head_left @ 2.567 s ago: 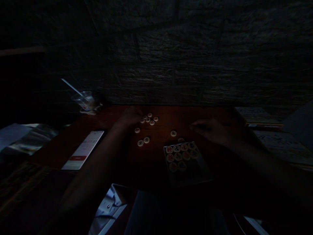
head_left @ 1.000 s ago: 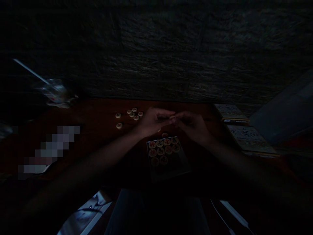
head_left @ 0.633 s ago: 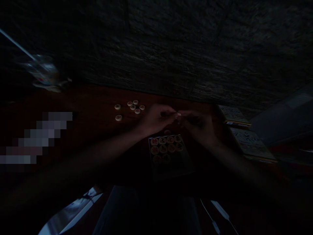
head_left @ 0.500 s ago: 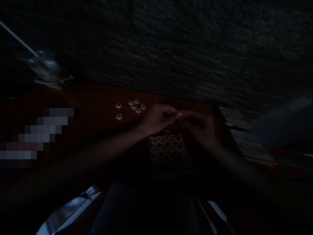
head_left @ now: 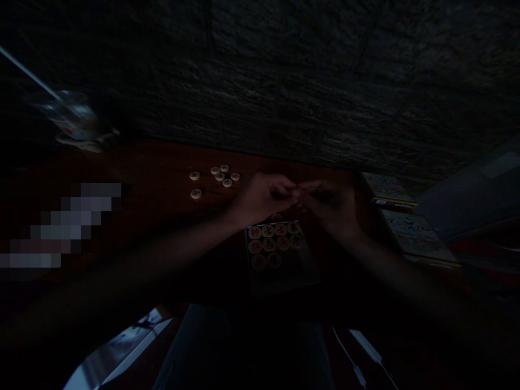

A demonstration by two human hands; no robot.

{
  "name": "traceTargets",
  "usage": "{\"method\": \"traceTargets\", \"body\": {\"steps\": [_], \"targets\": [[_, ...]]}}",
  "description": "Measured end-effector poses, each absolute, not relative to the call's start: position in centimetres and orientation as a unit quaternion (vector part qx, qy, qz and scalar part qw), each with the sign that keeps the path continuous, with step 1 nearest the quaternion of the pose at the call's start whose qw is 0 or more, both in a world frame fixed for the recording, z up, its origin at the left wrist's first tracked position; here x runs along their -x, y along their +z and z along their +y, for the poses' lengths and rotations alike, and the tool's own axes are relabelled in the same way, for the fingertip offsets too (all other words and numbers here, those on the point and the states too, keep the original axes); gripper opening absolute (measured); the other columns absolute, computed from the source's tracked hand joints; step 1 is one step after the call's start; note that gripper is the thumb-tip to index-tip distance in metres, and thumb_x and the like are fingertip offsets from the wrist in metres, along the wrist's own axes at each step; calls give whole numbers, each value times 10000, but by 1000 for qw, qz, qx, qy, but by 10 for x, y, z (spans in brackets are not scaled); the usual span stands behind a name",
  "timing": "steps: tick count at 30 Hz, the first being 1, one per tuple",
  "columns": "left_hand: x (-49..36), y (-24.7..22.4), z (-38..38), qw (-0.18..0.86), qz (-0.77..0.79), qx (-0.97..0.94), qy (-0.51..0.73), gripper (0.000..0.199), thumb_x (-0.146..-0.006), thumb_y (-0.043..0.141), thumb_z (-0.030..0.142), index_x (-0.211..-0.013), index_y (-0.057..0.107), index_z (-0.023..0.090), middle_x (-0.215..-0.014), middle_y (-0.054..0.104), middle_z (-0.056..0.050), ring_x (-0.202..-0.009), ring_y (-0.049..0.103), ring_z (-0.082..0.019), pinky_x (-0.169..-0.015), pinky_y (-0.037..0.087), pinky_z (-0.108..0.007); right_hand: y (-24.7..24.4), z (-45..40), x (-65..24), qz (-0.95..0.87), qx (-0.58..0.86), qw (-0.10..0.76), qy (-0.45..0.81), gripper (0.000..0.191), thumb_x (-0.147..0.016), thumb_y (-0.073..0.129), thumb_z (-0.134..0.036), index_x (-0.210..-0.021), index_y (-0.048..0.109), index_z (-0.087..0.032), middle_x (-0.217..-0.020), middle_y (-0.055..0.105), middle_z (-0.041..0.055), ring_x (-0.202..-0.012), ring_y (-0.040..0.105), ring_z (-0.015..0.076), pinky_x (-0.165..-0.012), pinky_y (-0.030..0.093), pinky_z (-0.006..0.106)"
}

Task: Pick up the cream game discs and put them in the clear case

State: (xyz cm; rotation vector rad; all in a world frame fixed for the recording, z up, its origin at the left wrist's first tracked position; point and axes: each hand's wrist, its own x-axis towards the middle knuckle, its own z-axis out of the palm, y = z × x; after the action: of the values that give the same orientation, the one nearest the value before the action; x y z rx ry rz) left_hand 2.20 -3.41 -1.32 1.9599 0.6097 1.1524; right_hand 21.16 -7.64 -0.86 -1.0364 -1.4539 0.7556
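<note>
My left hand (head_left: pixel 266 195) and my right hand (head_left: pixel 331 208) meet fingertip to fingertip above the table, both closed in a pinch. Between them is a small round Chinese chess piece (head_left: pixel 296 193), almost fully covered by the fingers. Just below the hands lies a shallow square box (head_left: pixel 290 275), with rows of round pieces marked in red or black characters filling its upper part. One loose piece (head_left: pixel 277 217) lies dimly at the box's far edge. Left of my left hand, several pieces (head_left: pixel 220 176) are scattered on the table.
A clear plastic cup (head_left: pixel 77 116) with a straw stands at the far left. Two flat printed boxes (head_left: pixel 420 235) lie on the right. A rough stone wall (head_left: pixel 252 92) rises behind the wooden table (head_left: pixel 162 162). White cables (head_left: pixel 368 346) hang below. The scene is very dark.
My fingers have closed further over the piece, which showed more plainly before. Both hands stay in nearly the same place. The view has shifted slightly.
</note>
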Motion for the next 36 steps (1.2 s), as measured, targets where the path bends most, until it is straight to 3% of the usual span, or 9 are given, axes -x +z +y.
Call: {"method": "traceTargets", "body": {"steps": [5, 9, 20, 36], "targets": [[-22, -12, -35, 383, 235, -757, 474, 275, -857, 829, 225, -1112, 767, 141, -887, 823, -62, -799, 790, -161, -721, 591, -231, -8, -75, -212, -615, 433, 562, 345, 311, -745, 935, -506, -839, 830, -228, -729, 788, 15, -599, 698, 149, -569, 579, 272], [-21, -12, -35, 403, 241, -740, 481, 213, -908, 793, 298, -1061, 808, 150, -972, 835, -98, -803, 792, -167, -718, 610, -250, -8, -75, -213, -623, 431, 561, 334, 285, -773, 916, -506, -880, 852, -250, -761, 805, 18, -634, 715, 157, -628, 592, 289], [-20, -9, -35, 420, 263, -730, 471, 200, -947, 749, 350, -972, 792, 156, -834, 810, -62, -688, 752, -134, -649, 601, -228, -12, -76, -210, -608, 399, 565, 390, 337, -700, 974, -451, -932, 833, -251, -896, 842, 32, -823, 792, 211, -838, 657, 393], [-20, -10, -37, 380, 233, -770, 456, 159, -887, 778, 217, -1037, 755, 169, -911, 826, -52, -825, 784, -162, -766, 594, -260, -7, -76, -210, -555, 445, 571, 411, 276, -730, 946, -477, -771, 819, -234, -736, 785, 16, -637, 688, 146, -611, 564, 276]]}}
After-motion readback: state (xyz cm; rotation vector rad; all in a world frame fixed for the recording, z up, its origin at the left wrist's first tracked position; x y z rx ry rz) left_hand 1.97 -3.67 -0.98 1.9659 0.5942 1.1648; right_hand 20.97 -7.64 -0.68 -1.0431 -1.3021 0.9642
